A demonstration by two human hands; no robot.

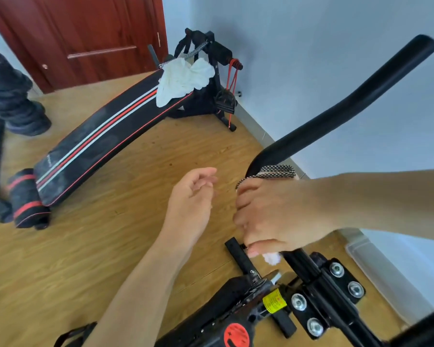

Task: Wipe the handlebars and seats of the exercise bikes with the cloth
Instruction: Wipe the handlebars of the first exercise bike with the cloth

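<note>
The right hand (273,216) is clenched around the curved black foam-covered handlebar (341,108) of the exercise bike, gripping a woven black-and-white cloth (273,171) against the bar; the cloth's edge shows just above the knuckles. The left hand (193,196) hovers just left of it, fingers loosely curled, grasping nothing. Far left on the wooden floor (148,176), a crumpled white cloth (183,78) lies on a black red-striped sit-up bench (98,146).
</note>
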